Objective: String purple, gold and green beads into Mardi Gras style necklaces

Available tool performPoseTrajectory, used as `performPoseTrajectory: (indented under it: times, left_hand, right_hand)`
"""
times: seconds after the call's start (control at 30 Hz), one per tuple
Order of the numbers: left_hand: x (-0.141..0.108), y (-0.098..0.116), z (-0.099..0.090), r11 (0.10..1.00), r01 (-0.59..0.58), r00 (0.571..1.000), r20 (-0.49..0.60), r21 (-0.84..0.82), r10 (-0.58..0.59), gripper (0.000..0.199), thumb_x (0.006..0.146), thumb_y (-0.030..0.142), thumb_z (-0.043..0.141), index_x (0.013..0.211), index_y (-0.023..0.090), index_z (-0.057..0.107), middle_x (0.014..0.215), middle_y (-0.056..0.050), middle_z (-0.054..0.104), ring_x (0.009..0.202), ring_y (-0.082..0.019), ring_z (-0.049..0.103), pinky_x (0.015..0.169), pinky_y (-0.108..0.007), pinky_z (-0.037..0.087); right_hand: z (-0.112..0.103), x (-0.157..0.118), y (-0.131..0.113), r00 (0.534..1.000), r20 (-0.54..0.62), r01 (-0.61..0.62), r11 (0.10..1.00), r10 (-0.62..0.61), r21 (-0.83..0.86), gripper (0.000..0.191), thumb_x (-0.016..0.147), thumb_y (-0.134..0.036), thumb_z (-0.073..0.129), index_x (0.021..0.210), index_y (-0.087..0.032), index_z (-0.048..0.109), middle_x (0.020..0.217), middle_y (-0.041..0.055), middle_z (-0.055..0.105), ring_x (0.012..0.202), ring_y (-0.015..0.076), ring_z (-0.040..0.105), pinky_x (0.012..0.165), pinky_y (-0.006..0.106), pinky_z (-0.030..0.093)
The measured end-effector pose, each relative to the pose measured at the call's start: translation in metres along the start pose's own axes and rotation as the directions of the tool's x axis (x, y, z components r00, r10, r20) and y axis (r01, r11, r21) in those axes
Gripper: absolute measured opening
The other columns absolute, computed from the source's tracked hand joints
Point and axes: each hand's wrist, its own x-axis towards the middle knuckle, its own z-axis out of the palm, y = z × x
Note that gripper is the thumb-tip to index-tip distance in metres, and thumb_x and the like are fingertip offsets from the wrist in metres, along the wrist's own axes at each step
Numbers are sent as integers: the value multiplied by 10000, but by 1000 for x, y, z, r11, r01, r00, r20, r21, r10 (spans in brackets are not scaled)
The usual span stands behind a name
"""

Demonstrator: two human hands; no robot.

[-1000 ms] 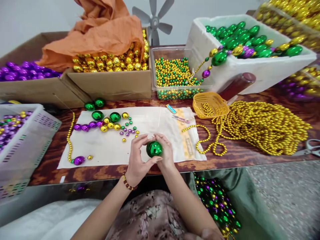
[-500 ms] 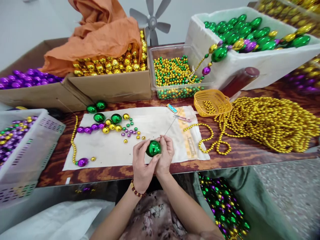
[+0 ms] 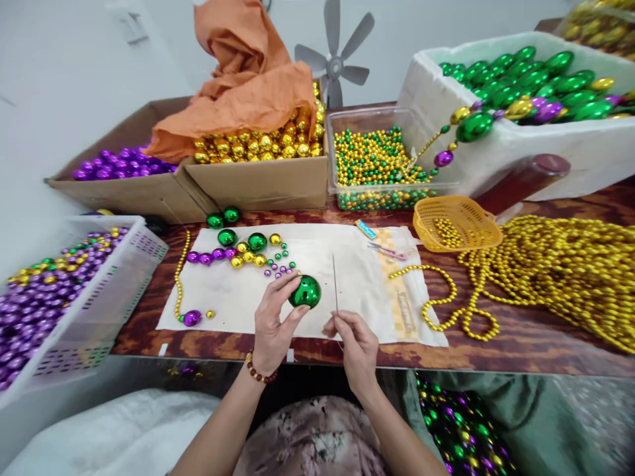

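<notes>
My left hand [image 3: 278, 317] pinches a large shiny green bead [image 3: 305, 291] between thumb and fingers, over the white cloth [image 3: 238, 307]. Apart from it to the right, my right hand [image 3: 354, 340] grips a long thin needle [image 3: 335, 284] that points up and away from me. A bit of thread trails below those fingers. Left of the hands, purple beads [image 3: 218, 254], gold beads [image 3: 243, 258], green beads [image 3: 256, 242] and smaller beads [image 3: 280, 270] lie grouped on the cloth. A gold bead string [image 3: 180, 274] ends near a purple bead [image 3: 192, 318] at the cloth's left.
Snips [image 3: 387, 251] and a blue packet [image 3: 366, 229] lie on the cloth's right. Beside them are an orange basket [image 3: 459, 246] and piled gold bead strings [image 3: 565, 271]. Bead-filled cardboard boxes [image 3: 258, 186], a clear bin [image 3: 391, 185] and a foam box [image 3: 536, 155] line the back; a lilac crate [image 3: 94, 330] stands left.
My right hand has moved away from the green bead, to the right and nearer me, with the needle now more upright. The left hand still holds the bead. The camera view has shifted left.
</notes>
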Motion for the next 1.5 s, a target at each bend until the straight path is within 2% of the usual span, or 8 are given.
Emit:
performPoseTrajectory:
  times: [0.13, 0.2, 0.37, 0.6, 0.87, 1.17, 1.33, 1.5]
  left_hand:
    - [26, 5, -14, 941, 183, 962, -146, -284, -231, 362, 847, 332, 738, 1202, 262, 717, 1262, -79, 690, 1182, -247, 638, 1020, -381, 524]
    - [38, 10, -19, 875, 227, 935, -156, -428, -319, 364, 831, 390, 751, 1174, 271, 728, 1233, -70, 706, 1126, -233, 667, 970, -354, 551]
    - [53, 20, -29, 778, 242, 923, -110, -580, -370, 334, 829, 381, 760, 1147, 278, 738, 1171, -55, 720, 1038, -175, 687, 914, -288, 568]
    - [52, 20, -33, 746, 246, 904, -130, -619, -407, 351, 809, 383, 781, 1137, 268, 737, 1149, -51, 721, 1027, -170, 688, 918, -286, 571]
    - [51, 18, -31, 820, 229, 930, -130, -524, -343, 358, 833, 438, 746, 1153, 280, 726, 1185, -69, 713, 1054, -205, 694, 893, -334, 598]
    - [45, 19, -29, 801, 261, 936, -62, -539, -347, 348, 849, 426, 733, 1177, 311, 717, 1260, -56, 694, 1132, -214, 670, 963, -354, 573]
    - [38, 25, -23, 807, 249, 941, -63, -535, -332, 367, 816, 414, 765, 1162, 294, 736, 1221, -64, 719, 1113, -233, 683, 954, -359, 577]
    - [27, 28, -20, 815, 255, 954, -3, -521, -300, 402, 821, 389, 757, 1201, 262, 724, 1228, -109, 715, 1139, -279, 674, 960, -406, 576]
  right_hand:
    - [-10, -19, 4, 989, 147, 14, 995, 0, -94, 120, 913, -242, 642, 924, -211, 758, 702, 7, 721, 616, 140, 674, 587, 236, 554]
    - [-10, -23, 5, 982, 188, 35, 989, -8, -141, 130, 913, -238, 640, 923, -214, 767, 717, 13, 728, 632, 146, 685, 596, 235, 563]
    - [-5, -25, 6, 969, 249, 47, 982, 0, -185, 152, 927, -248, 618, 914, -210, 765, 713, 16, 720, 618, 148, 676, 579, 237, 564]
    - [-4, -25, 8, 964, 266, 60, 975, -1, -215, 153, 930, -226, 611, 913, -214, 763, 702, 5, 715, 618, 132, 670, 579, 211, 546]
    - [1, -25, 6, 972, 229, -2, 981, 48, -195, 137, 907, -255, 637, 895, -202, 763, 679, 14, 717, 581, 144, 662, 550, 234, 552]
    - [6, -25, 5, 973, 207, -80, 990, 103, -116, 130, 894, -283, 662, 861, -207, 763, 684, 19, 723, 589, 144, 667, 564, 234, 552]
    - [12, -24, 4, 968, 219, -116, 992, 123, -41, 132, 895, -298, 669, 879, -204, 760, 685, 23, 731, 587, 150, 678, 564, 243, 562]
    - [20, -22, 2, 967, 213, -141, 990, 138, -1, 162, 897, -328, 669, 877, -193, 756, 684, 30, 728, 583, 153, 678, 557, 247, 556]
